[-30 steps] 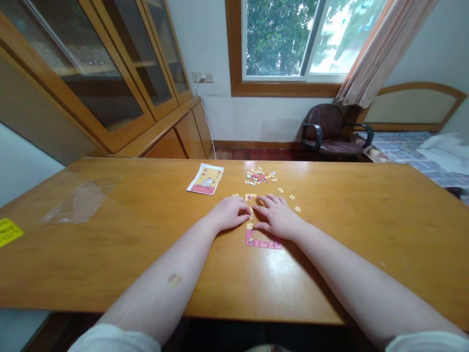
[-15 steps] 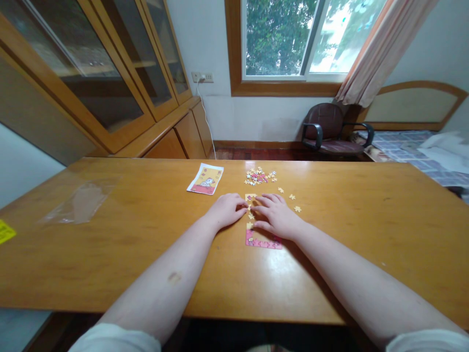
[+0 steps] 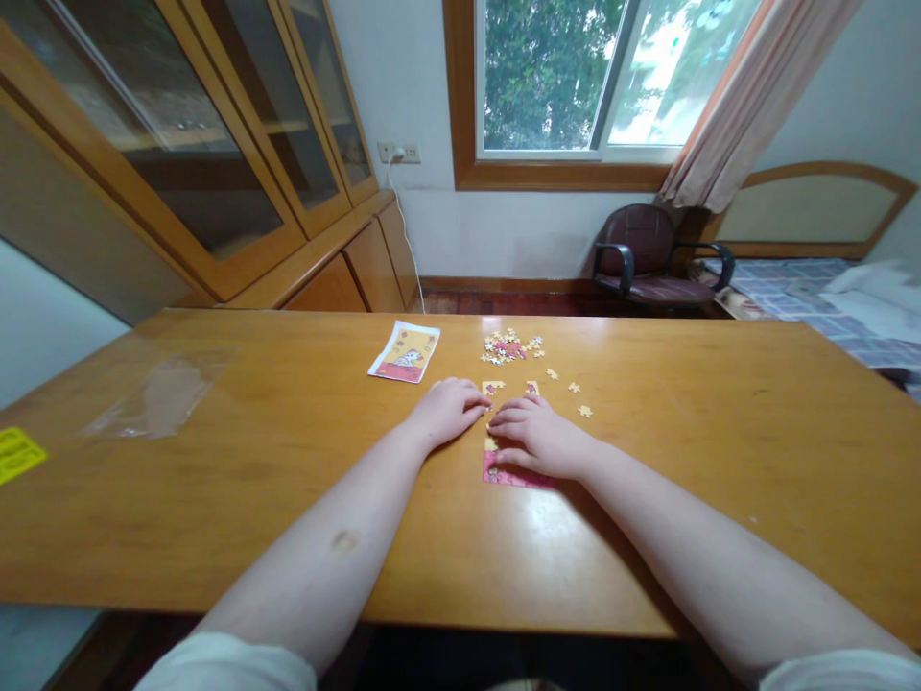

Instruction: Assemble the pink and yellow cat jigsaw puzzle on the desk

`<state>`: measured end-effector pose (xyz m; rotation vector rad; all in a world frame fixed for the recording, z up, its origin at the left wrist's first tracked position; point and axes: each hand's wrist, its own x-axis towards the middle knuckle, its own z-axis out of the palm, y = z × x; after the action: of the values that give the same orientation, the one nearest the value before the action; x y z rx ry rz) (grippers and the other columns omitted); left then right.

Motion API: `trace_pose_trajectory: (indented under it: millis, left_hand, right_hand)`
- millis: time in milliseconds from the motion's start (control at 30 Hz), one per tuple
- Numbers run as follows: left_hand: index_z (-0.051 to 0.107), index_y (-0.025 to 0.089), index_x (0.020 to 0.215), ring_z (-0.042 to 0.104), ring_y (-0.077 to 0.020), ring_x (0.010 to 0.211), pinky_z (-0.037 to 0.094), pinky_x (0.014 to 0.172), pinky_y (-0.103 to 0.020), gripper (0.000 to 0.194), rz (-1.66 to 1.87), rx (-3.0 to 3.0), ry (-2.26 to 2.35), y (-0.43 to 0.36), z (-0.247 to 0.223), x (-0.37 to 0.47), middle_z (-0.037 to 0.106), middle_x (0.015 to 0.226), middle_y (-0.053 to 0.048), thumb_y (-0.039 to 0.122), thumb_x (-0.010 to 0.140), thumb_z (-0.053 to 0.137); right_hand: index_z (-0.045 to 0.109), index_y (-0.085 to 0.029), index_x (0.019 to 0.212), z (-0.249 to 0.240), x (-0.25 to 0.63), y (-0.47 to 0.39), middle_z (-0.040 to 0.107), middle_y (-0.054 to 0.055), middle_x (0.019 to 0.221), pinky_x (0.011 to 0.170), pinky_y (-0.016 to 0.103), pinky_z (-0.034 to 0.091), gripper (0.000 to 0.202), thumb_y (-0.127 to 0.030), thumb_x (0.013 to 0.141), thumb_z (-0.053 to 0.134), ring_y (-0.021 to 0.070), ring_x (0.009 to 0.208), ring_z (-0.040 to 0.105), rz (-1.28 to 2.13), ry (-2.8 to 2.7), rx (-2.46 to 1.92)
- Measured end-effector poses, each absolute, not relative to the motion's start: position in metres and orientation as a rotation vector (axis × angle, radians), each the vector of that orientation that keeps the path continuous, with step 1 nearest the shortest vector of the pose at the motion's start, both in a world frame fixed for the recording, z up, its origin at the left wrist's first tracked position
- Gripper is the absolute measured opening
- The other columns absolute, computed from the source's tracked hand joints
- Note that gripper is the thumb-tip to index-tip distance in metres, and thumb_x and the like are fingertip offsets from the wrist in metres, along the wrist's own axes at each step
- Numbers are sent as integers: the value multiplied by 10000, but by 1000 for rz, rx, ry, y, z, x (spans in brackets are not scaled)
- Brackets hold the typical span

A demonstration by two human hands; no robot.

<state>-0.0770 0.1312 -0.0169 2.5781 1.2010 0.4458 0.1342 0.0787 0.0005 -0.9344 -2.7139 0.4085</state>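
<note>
In the head view, a wooden table (image 3: 273,432) carries everything, and the partly joined puzzle (image 3: 506,475) lies about midway between its near and far edges, its pink row facing the near edge. The left hand (image 3: 452,411) rests just left of the puzzle's yellow side, fingers curled, thumb close to forefinger (whether they pinch a piece, I cannot tell). The right hand (image 3: 538,438) lies palm down over the middle of the puzzle, fingers extended and thumb apart, hiding part of the pink row. Beyond the hands sit a yellow top-left section (image 3: 492,388) and, apart from it, a top-right piece (image 3: 532,388). A heap of pieces (image 3: 507,346) lies near the far edge, with a picture card (image 3: 405,352) to its left. A clear plastic bag (image 3: 173,398) lies toward the left edge.
</note>
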Motion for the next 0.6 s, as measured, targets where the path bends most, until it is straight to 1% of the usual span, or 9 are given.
trace_pose_trajectory:
  millis: [200, 300, 400, 467, 533, 600]
  left_hand:
    - [735, 252, 898, 610, -176, 858, 451, 820, -304, 178, 414, 2578, 1259, 133, -21, -71, 718, 916, -15, 265, 840, 567]
    - [729, 241, 876, 610, -175, 859, 457, 823, -303, 185, 444, 2550, 1287, 134, -21, -72, 716, 907, -14, 217, 829, 552]
    - [705, 218, 903, 606, -179, 906, 460, 856, -309, 202, 583, 2480, 1405, 135, -20, -76, 700, 949, -24, 193, 831, 518]
    - [689, 213, 932, 601, -184, 934, 458, 875, -316, 204, 653, 2441, 1475, 135, -20, -79, 688, 980, -31, 211, 837, 509]
    - [686, 220, 935, 598, -188, 938, 458, 881, -319, 195, 637, 2444, 1499, 135, -19, -80, 681, 983, -32, 243, 838, 518]
    - [691, 220, 923, 599, -196, 926, 460, 869, -327, 189, 587, 2446, 1571, 134, -17, -81, 678, 973, -39, 276, 831, 536]
  right_hand:
    - [647, -185, 1152, -3, 131, 77, 653, 109, 1091, 934, 410, 327, 522, -586, 875, 459, 240, 1022, 500, 349, -2727, -980]
    - [654, -199, 1137, -3, 132, 78, 652, 102, 1082, 947, 417, 312, 483, -561, 892, 449, 237, 1017, 499, 318, -2707, -997]
    - [665, -211, 1110, -3, 136, 81, 654, 92, 1080, 980, 433, 277, 423, -511, 918, 436, 233, 1024, 500, 275, -2648, -1057]
    - [668, -210, 1101, -3, 139, 83, 657, 89, 1074, 984, 427, 276, 408, -494, 923, 436, 227, 1021, 502, 262, -2628, -1078]
    - [668, -214, 1106, -3, 140, 84, 659, 88, 1079, 986, 421, 281, 409, -496, 923, 435, 223, 1022, 505, 264, -2641, -1081]
    - [648, -222, 1153, -5, 140, 85, 644, 93, 1134, 1000, 426, 277, 438, -520, 915, 433, 232, 1059, 494, 248, -2655, -1102]
